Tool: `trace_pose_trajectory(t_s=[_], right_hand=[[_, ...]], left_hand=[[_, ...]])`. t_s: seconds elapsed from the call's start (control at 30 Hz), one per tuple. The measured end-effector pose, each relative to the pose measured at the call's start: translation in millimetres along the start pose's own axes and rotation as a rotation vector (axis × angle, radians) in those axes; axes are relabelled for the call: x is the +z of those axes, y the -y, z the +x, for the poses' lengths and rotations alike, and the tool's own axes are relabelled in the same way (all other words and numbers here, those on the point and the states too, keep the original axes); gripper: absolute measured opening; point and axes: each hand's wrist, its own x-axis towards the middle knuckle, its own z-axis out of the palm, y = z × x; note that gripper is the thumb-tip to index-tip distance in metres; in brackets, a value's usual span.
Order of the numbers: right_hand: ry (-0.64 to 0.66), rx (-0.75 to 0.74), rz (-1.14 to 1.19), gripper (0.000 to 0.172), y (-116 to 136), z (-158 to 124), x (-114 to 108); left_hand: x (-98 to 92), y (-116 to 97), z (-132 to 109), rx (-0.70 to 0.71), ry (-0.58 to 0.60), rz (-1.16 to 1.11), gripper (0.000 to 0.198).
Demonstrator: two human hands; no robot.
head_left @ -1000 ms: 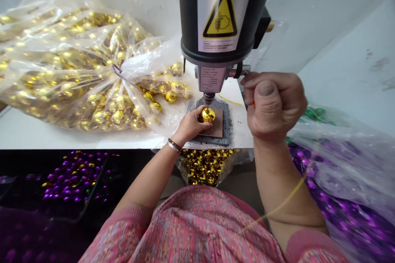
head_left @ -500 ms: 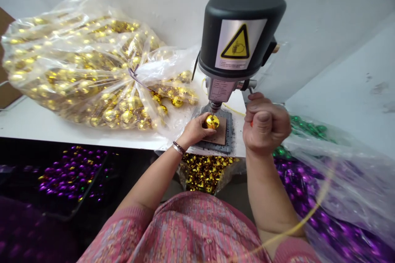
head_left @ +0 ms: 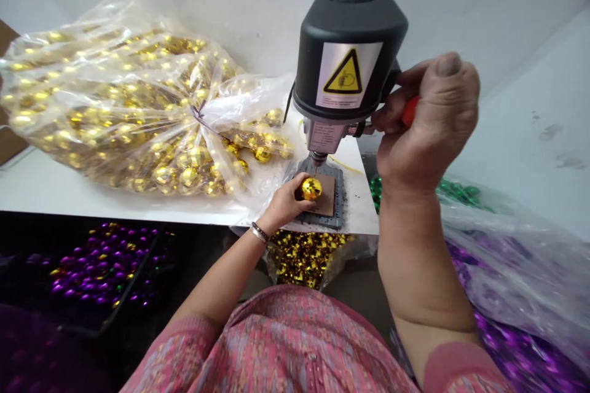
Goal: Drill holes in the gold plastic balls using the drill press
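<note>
My left hand (head_left: pixel 286 204) grips a shiny gold faceted ball (head_left: pixel 312 188) on a brown pad (head_left: pixel 328 195), which lies on the grey base plate (head_left: pixel 340 220) of a black bench drill (head_left: pixel 345 55). The drill's spindle tip (head_left: pixel 316 159) sits a little above the ball, with a small gap. My right hand (head_left: pixel 431 123) is raised beside the drill head, closed around an orange lever grip (head_left: pixel 410 110). Most of that grip is hidden by my fingers.
A large clear bag of gold balls (head_left: pixel 115 110) fills the white table's left side. Below the table edge (head_left: pixel 138 214) are loose gold beads (head_left: pixel 304 258), purple beads in a dark tray (head_left: pixel 101 264), and a plastic bag of purple beads (head_left: pixel 516 295). Green beads (head_left: pixel 456 191) lie behind it.
My right hand has swung up and to the right with the lever grip. The spindle has risen off the gold ball, which my left hand still holds on the pad.
</note>
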Motion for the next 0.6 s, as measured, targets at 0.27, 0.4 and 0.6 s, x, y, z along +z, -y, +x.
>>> trace_pose_trajectory(t_s=[0.27, 0.4, 0.6], right_hand=[[-0.008, 0.012, 0.123, 0.032, 1.2, -6.3, -1.9], [-0.021, 0.003, 0.121, 0.030, 2.8, -9.0, -2.2], [-0.034, 0.001, 0.066, 0.031, 1.7, -11.4, -3.5]], left_hand=[[-29.5, 4.2, -55.7, 0.054, 0.244, 0.079, 0.067], [-44.3, 9.0, -68.6, 0.041, 0.349, 0.153, 0.066], [-86.3, 9.0, -11.0, 0.028, -0.099, 0.514, 0.036]])
